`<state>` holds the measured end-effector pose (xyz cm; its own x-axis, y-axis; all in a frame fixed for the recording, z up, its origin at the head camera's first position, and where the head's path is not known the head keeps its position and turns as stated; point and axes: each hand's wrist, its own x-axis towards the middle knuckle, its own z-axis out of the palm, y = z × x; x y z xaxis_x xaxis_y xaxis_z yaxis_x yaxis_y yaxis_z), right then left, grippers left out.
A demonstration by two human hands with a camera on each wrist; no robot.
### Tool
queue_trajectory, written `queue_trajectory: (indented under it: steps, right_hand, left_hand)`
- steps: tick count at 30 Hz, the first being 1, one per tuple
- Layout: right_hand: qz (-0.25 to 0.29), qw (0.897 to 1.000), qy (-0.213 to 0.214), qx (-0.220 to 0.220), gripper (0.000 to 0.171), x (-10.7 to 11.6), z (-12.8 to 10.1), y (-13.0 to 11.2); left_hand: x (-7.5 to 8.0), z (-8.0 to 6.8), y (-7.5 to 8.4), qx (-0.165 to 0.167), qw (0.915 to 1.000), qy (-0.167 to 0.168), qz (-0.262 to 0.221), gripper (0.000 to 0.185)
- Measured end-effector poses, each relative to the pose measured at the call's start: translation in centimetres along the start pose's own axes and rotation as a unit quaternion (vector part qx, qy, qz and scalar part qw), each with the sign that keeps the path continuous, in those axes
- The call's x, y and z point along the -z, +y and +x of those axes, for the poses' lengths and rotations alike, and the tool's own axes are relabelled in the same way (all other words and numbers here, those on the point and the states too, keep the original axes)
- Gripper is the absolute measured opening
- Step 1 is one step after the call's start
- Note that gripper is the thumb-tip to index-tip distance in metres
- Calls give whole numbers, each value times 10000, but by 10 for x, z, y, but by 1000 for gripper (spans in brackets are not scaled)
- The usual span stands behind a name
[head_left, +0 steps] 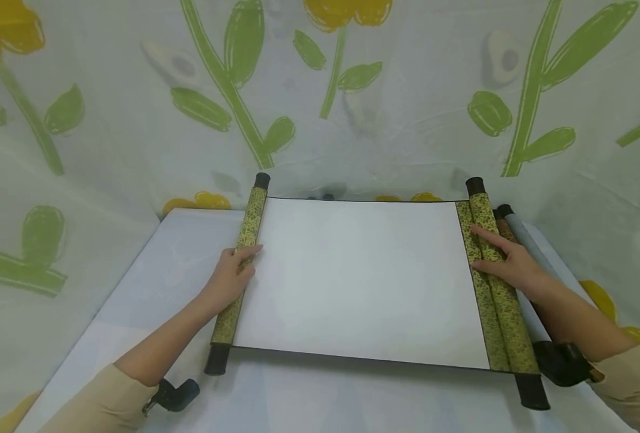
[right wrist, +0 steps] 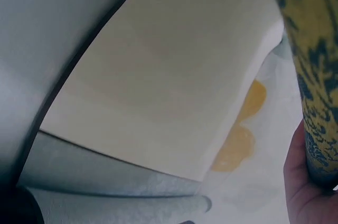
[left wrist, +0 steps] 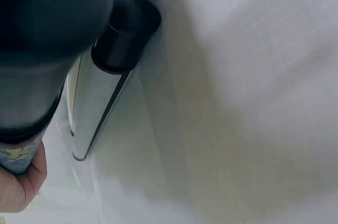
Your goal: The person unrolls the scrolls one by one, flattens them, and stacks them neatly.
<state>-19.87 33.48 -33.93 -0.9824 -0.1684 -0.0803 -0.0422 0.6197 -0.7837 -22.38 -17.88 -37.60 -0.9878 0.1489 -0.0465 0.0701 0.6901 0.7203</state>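
A scroll lies partly unrolled in the head view, its blank white sheet (head_left: 360, 276) stretched between two rolled ends with black knobs. My left hand (head_left: 232, 276) holds the left roller (head_left: 252, 219), thumb and fingers across its yellow, dark-speckled covering. On the other side my right hand (head_left: 515, 267) grips the thicker right roll (head_left: 506, 325), fingertips reaching over onto the patterned border. The left wrist view shows fingers (left wrist: 34, 174) curled under the patterned roller (left wrist: 21, 155). In the right wrist view, the hand (right wrist: 306, 197) cups the yellow-and-blue patterned roll (right wrist: 317, 71).
Beside the right roll lie a grey-blue rolled scroll (head_left: 533, 246) and a brown one (head_left: 505, 228), partly hidden by the arm. All rest on a white-covered table (head_left: 136, 288). A flower-printed cloth (head_left: 406, 138) hangs behind and around it.
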Motion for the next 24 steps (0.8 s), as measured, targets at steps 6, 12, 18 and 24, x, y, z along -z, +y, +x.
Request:
queue_trajectory:
  steps: [6, 12, 18, 24]
  right_hand:
    - [-97, 9999, -55, -1, 79, 1, 2, 3]
    - [-163, 9998, -54, 35, 79, 3, 2, 3]
    - [-202, 9998, -79, -8, 80, 5, 1, 3]
    - [-249, 9996, -90, -98, 81, 9, -1, 8]
  left_hand:
    - [1, 1, 0, 148, 9997, 176, -93, 57]
    - [4, 1, 0, 143, 9995, 183, -200, 55]
    - [6, -3, -3, -253, 9992, 273, -176, 46]
    - [9, -6, -2, -271, 9994, 188, -112, 45]
